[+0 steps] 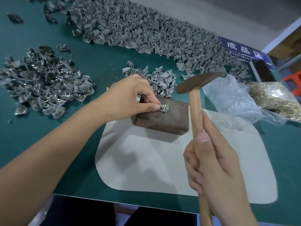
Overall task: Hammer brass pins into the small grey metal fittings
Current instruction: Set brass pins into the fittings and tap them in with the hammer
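Head-worn view, angled down, close over green table (48, 136)

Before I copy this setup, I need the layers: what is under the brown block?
The brown block stands on a pale mat, which lies on the green table. Whatever lies directly beneath the block is covered.

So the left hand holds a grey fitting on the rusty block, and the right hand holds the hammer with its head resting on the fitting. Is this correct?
Not quite. The head view shows the hammer raised: its head is in the air, up and right of the fitting, not resting on it. The rest holds: the left hand pinches the fitting on the rusty block, and the right hand grips the wooden handle.
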{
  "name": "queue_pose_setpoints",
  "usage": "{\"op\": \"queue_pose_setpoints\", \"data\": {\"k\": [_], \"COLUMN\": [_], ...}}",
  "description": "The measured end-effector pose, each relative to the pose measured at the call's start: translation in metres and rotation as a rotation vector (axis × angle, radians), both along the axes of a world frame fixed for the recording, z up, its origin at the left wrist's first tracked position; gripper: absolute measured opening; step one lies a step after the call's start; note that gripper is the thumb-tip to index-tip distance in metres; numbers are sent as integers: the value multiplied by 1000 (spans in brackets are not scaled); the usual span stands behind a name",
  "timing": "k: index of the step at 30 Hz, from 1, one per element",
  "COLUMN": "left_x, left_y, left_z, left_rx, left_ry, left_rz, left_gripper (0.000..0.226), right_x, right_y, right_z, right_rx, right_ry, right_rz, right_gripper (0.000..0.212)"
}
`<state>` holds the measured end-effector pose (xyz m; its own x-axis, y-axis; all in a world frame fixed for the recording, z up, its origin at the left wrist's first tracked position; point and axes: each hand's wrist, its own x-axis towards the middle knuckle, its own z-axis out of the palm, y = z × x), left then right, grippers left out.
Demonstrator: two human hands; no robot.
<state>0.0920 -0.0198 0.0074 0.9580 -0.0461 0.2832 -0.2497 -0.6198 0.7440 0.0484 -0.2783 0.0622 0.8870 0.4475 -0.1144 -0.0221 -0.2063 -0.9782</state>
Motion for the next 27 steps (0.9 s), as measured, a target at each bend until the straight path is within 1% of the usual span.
{"op": "queue_pose_setpoints", "data": {"k": [1, 4, 5, 9, 13, 17, 20, 24, 27], "left_x": [0, 0, 0, 2, 1, 3, 2, 3, 2], "left_y": [0, 0, 0, 1, 1, 2, 1, 1, 2], "left_z": [0, -1, -1, -1, -1, -2, -3, -3, -3], "left_rx": [-1, 3, 4, 1, -3, -2, -1, 2, -17], "left_ry": [2, -2, 0, 3, -5, -2, -10, -5, -16], "left_rz": [1, 1, 2, 4, -7, 1, 7, 3, 0], "left_gripper": [9, 8, 9, 11, 11, 12, 10, 12, 11], "right_x": [0, 7, 8, 6, 7, 0, 1, -2, 3], "right_y": [0, -2, -3, -3, -3, 2, -1, 0, -1], "right_z": [-1, 2, 4, 7, 6, -1, -5, -4, -5], "right_rx": [-5, -86, -87, -27, -75, -28, -71, -19, -75], "right_ry": [11, 101, 103, 13, 92, -6, 57, -22, 32], "right_rz": [-7, 76, 79, -4, 56, -14, 45, -20, 19], "right_gripper": [45, 41, 41, 44, 40, 42, 41, 43, 42]}}
